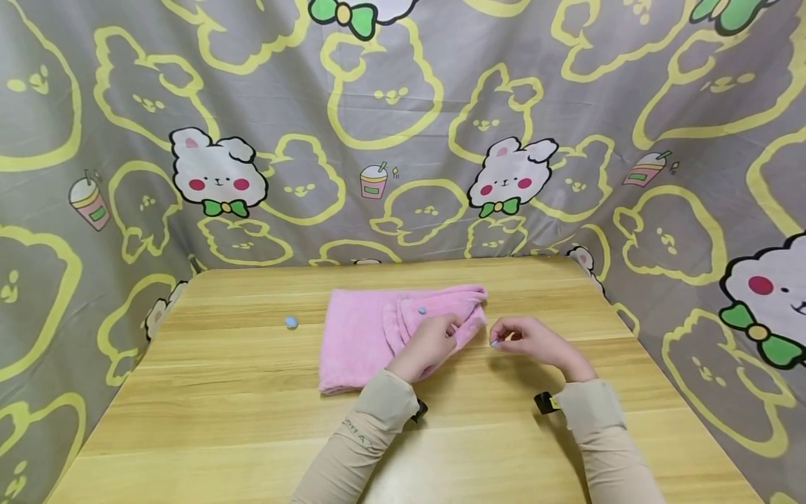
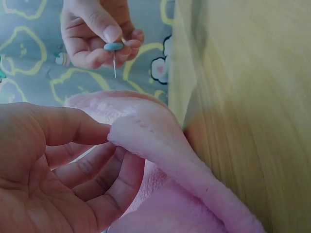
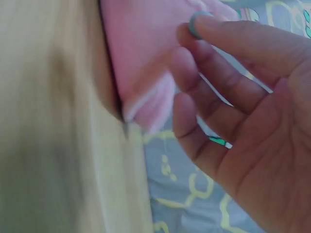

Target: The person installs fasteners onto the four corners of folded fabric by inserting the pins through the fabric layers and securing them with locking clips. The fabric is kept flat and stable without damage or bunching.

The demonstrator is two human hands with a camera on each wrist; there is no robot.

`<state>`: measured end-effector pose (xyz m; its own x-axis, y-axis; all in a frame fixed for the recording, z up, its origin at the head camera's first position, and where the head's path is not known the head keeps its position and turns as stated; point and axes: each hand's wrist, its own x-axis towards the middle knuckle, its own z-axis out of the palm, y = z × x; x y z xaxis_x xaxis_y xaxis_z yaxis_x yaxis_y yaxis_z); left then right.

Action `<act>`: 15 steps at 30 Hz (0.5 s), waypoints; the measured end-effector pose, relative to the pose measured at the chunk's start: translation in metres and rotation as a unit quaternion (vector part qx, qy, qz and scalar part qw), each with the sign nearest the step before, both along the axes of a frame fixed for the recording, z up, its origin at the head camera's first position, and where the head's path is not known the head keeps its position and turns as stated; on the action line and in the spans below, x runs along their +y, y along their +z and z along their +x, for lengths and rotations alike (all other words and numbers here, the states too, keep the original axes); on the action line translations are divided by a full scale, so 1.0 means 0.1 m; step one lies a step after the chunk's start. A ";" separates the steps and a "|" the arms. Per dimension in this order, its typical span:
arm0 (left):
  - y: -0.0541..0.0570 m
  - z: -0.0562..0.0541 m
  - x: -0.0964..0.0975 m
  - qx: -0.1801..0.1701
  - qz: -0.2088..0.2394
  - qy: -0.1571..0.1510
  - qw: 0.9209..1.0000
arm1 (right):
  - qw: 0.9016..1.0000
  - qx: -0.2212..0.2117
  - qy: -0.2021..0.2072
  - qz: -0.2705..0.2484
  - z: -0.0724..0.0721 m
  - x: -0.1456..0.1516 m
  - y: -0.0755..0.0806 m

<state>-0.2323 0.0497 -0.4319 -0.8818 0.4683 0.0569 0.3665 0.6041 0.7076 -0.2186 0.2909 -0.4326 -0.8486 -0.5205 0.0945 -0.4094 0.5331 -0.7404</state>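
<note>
A folded pink plush cloth lies on the table, its right part gathered in layered folds. My left hand pinches an edge of the cloth between thumb and fingers, lifting a fold. To the right of it, my right hand pinches a pin by its rounded blue head. The pin's thin metal shaft points down in the left wrist view, apart from the cloth. Thumb and index finger partly cover the blue head in the right wrist view. Another blue head sits on the folds.
A blue oval piece lies on the wooden table, left of the cloth. Behind and at both sides hangs a grey curtain with cartoon prints. Each wrist wears a black device.
</note>
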 end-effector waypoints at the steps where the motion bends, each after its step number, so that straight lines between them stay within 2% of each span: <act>1: 0.00 -0.01 0.00 -0.010 0.006 0.005 1.000 | 1.000 0.003 -0.003 -0.003 0.00 -0.03 -0.01; 6: 0.02 -0.03 -0.03 -0.048 0.026 0.021 0.998 | 0.999 0.031 -0.020 -0.009 -0.02 -0.17 -0.07; 15: 0.07 -0.01 -0.05 -0.053 0.019 0.009 0.998 | 0.998 0.054 -0.033 -0.013 -0.01 -0.26 -0.10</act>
